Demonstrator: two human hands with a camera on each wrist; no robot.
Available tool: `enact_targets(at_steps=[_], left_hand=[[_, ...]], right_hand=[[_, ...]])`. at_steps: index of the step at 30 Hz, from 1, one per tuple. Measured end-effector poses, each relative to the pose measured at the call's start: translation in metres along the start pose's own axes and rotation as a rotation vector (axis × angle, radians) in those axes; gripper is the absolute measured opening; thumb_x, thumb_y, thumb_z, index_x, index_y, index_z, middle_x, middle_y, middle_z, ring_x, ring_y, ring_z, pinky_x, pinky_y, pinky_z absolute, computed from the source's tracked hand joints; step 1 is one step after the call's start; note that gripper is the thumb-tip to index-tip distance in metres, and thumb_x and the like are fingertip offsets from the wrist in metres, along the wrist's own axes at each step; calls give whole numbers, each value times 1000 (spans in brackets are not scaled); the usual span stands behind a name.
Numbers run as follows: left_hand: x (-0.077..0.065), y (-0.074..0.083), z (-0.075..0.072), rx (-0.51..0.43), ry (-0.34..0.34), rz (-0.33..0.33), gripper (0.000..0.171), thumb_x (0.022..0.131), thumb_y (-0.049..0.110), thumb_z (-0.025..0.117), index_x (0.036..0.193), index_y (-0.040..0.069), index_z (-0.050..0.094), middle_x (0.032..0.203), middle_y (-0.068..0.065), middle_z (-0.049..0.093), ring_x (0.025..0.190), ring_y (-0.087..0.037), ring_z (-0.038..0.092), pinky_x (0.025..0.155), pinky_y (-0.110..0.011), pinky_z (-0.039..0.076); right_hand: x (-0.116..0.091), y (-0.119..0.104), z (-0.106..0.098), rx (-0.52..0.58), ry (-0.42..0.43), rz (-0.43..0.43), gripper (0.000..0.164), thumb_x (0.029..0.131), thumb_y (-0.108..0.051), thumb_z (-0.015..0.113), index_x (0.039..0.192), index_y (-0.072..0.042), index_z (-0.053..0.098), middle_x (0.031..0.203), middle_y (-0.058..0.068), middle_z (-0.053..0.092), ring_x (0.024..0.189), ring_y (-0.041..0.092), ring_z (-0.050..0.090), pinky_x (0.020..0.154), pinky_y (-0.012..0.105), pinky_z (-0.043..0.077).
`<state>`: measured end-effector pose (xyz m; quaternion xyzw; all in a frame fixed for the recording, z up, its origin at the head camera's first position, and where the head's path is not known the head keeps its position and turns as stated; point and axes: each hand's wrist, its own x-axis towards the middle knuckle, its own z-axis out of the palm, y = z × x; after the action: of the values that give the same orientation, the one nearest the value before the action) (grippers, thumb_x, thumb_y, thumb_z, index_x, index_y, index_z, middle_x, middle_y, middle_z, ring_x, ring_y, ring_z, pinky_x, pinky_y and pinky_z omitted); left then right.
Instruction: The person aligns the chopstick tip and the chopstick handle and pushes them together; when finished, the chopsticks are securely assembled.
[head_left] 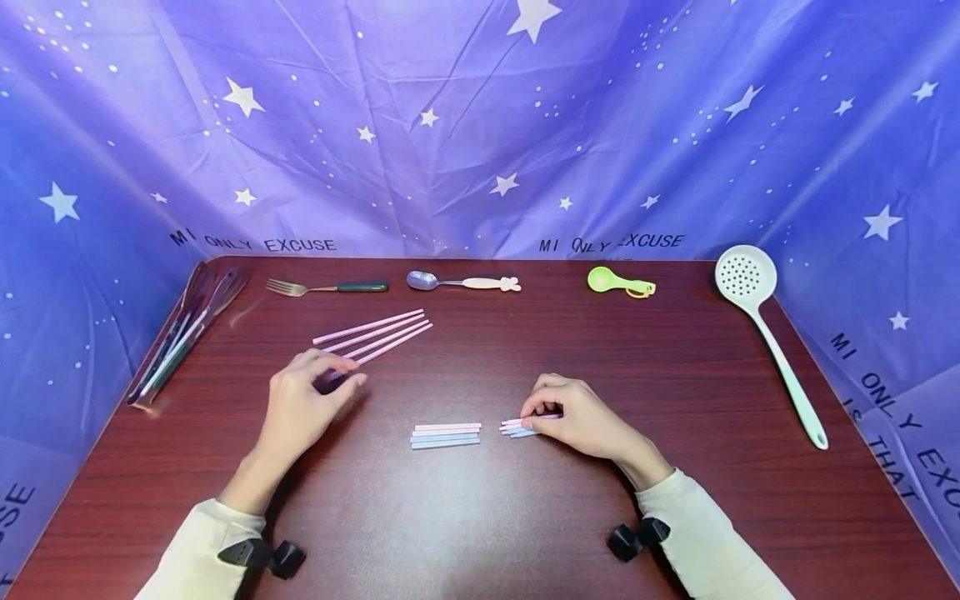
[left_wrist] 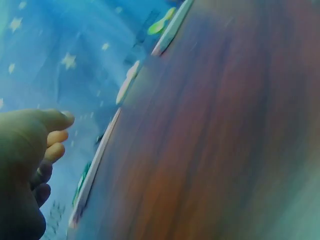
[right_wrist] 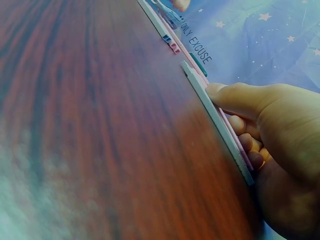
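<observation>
Long pink straws (head_left: 375, 335) lie spread at a slant on the table's left side. At their near ends is my left hand (head_left: 311, 396), thumb apart from the fingers; the left wrist view shows nothing between thumb (left_wrist: 57, 120) and fingers. Short pink and blue straws (head_left: 446, 436) lie side by side in a row at the centre. Just right of them, my right hand (head_left: 573, 417) has thumb and curled fingers on a second group of short pink and blue straws (head_left: 513, 428). In the right wrist view its thumb (right_wrist: 225, 95) touches these straws (right_wrist: 215, 117); its palm hides some.
Along the back lie a fork (head_left: 360, 287), a spoon (head_left: 465, 283) with a white handle, and yellow-green measuring spoons (head_left: 603, 280). A pale skimmer (head_left: 780, 350) lies at the right edge. Several utensils (head_left: 180, 333) lie in a clear holder at the left edge.
</observation>
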<state>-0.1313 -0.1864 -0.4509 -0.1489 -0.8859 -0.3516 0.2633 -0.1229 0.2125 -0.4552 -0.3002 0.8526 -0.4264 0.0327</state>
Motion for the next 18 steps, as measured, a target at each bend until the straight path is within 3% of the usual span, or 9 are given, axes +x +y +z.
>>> enact_targets(at_steps=[7,12,18], left_hand=[[-10,41,22,-174,-194,14,18,78,13,89,94,16,80,91,5,75,81,-10,65,72,-19,46],[-15,60,40,-198,-308,18,20,80,20,89,98,20,81,93,10,74,87,-6,65,76,-25,51],[-17,69,52,-208,-403,12,23,81,24,88,103,20,82,95,9,74,93,-10,64,81,-29,51]], right_hand=[[-1,-1,-2,-9,-1,1,11,88,-11,82,88,-21,78,81,-7,61,73,8,55,64,21,44],[-2,1,-1,-15,5,-14,11,88,-11,81,88,-21,78,81,-7,61,73,8,54,63,21,44],[-1,1,-1,-28,-5,-9,10,89,-14,81,88,-23,78,82,-8,61,73,5,53,64,20,44]])
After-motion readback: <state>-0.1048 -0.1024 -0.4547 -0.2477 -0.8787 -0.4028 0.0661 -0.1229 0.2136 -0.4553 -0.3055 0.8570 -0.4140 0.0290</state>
